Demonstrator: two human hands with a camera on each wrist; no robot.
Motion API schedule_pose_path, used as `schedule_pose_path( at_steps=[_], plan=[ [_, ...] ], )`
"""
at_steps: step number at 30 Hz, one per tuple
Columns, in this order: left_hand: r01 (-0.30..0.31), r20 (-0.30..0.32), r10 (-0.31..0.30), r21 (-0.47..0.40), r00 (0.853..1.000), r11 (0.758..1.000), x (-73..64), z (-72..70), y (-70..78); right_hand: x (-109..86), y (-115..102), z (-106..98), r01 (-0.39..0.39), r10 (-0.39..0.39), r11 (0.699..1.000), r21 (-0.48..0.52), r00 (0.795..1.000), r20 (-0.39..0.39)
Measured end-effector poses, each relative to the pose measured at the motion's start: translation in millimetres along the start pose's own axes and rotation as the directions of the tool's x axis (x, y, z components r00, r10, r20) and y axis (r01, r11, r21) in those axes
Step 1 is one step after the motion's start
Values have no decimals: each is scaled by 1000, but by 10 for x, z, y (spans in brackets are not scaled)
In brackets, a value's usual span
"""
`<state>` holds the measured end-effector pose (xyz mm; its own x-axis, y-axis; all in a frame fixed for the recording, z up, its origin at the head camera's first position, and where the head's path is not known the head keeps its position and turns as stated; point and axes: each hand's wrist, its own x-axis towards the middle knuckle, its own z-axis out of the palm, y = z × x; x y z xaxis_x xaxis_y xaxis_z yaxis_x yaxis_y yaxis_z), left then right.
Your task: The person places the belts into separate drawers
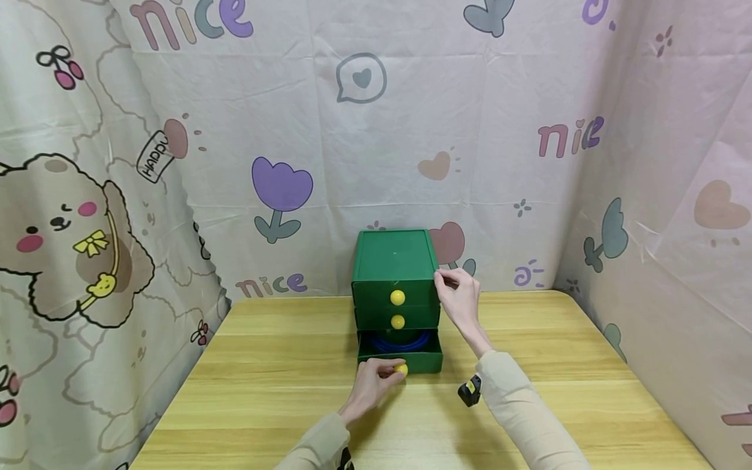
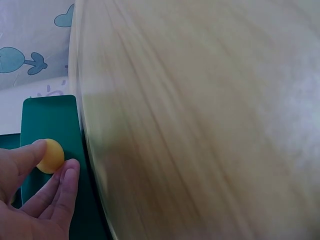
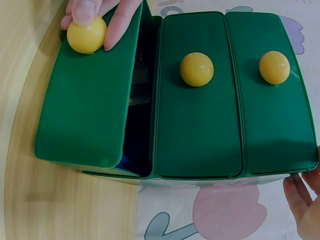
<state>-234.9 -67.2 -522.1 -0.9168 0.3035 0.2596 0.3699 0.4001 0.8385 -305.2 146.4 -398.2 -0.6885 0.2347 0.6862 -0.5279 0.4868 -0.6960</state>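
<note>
A green three-drawer box [image 1: 395, 256] stands on the table, its bottom drawer [image 1: 425, 363] pulled out and the upper two closed. Each drawer front carries a round yellow knob [image 3: 196, 69]. My left hand [image 1: 370, 385] pinches the bottom drawer's knob [image 2: 52, 156] between thumb and fingers. Inside that drawer lies a coiled blue cord or cable [image 1: 402, 342], partly hidden by the drawer front. My right hand [image 1: 459, 297] touches the box's upper right front corner with its fingertips; in the right wrist view only part of this hand [image 3: 302, 202] shows, at the lower right edge.
The box stands near the back edge of the wooden table [image 1: 264, 378]. Behind it hangs a printed curtain [image 1: 388, 163], with more curtain on both sides. A small black wrist camera [image 1: 470, 391] is at the right sleeve.
</note>
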Motion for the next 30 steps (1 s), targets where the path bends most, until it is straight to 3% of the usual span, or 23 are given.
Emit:
schedule_pose_path(
  at_steps=[30],
  plan=[
    [53,-47,-54,-16,997,998,82,28,-18,4,-21,3,0,0,1000,-4,1000,-10]
  ],
)
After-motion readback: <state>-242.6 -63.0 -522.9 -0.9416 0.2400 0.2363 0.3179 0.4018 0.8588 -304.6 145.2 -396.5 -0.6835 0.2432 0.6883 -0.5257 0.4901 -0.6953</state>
